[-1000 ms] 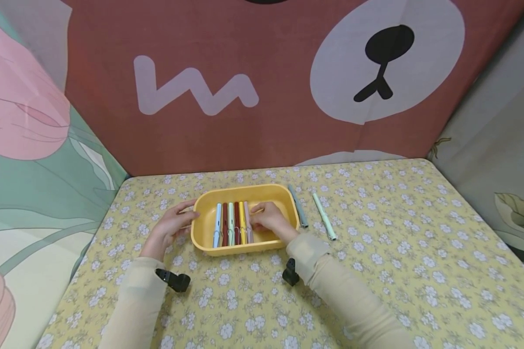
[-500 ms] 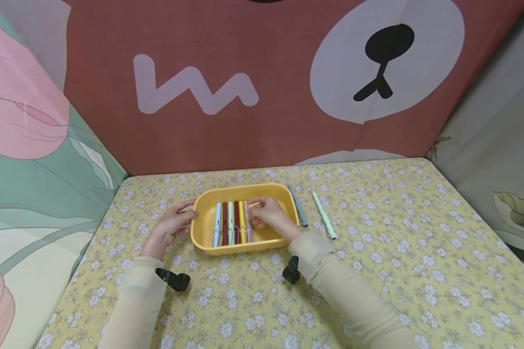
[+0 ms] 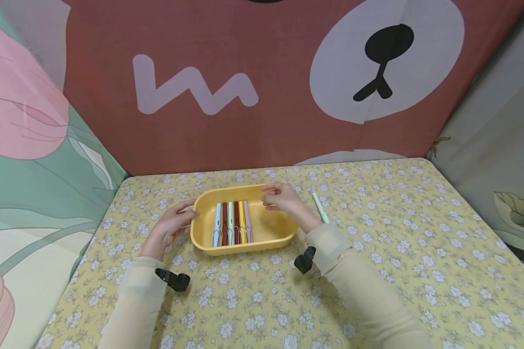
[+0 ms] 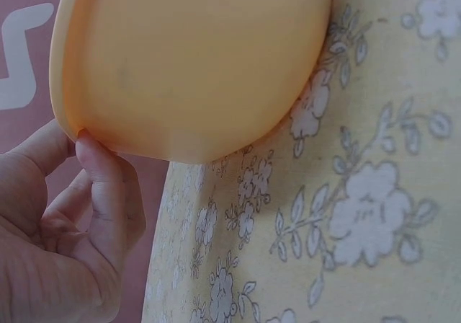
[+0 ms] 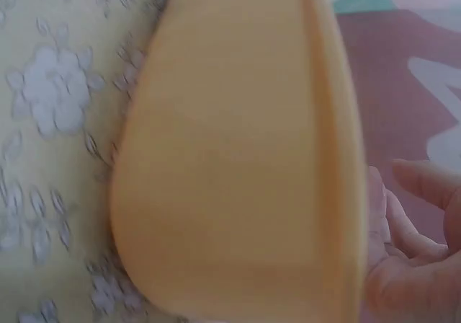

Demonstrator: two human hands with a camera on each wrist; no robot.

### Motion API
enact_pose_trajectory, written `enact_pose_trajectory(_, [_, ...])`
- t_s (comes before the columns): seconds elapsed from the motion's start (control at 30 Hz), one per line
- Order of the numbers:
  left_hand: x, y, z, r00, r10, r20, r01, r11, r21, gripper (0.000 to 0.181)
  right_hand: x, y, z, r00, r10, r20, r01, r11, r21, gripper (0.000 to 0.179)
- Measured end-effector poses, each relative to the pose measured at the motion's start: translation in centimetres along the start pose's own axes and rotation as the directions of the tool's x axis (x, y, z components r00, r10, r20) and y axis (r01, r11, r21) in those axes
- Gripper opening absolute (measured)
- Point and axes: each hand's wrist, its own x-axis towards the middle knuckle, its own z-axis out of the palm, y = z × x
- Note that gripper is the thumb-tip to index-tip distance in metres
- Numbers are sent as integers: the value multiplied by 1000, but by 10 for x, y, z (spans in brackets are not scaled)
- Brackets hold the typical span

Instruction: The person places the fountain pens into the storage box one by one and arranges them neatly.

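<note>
A yellow tray (image 3: pixel 227 251) holds a row of several pens side by side: light blue (image 3: pixel 217 225), dark red, mint, yellow, and a mauve pen (image 3: pixel 248 223) at the right end. My left hand (image 3: pixel 171 227) pinches the tray's left rim between thumb and fingers; the left wrist view shows this grip on the yellow wall (image 4: pixel 194 71). Over the tray's right end is my right hand (image 3: pixel 286 199), fingers loosely bent with nothing between them. In the right wrist view the tray's side wall (image 5: pixel 230 157) partly covers that hand (image 5: pixel 418 244).
A mint pen (image 3: pixel 319 206) lies on the flowered tablecloth (image 3: pixel 397 232) right of the tray, its lower part behind the right sleeve (image 3: pixel 332 247). Behind the table hangs a reddish-brown cloth (image 3: pixel 201 140) with a printed bear face.
My right hand has left the mauve pen and moved right and back, over the tray's right end. It now covers the grey-blue pen beside the tray. The left hand stays put.
</note>
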Motion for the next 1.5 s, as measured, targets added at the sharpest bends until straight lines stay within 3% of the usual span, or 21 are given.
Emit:
enact_pose_trajectory(0.4, [1, 0, 1, 1000, -11, -10, 11, 1000, 9, 60, -2, -6, -49, 997, -14, -73, 12, 999, -32, 45])
enact_pose_trajectory(0.73, [1, 0, 0, 1000, -6, 4, 6, 1000, 5, 61, -3, 11, -87, 988, 16, -150, -24, 998, -52, 48])
enact_pose_trajectory(1.1, [1, -1, -1, 1000, -4, 11, 4, 1000, -16, 61, -8, 32, -108, 986, 44, -160, -62, 992, -113, 50])
enact_pose_trajectory(1.5, [2, -2, -1, 1000, -2, 11, 3, 1000, -26, 61, -8, 56, -119, 988, 58, -145, -74, 992, -104, 50])
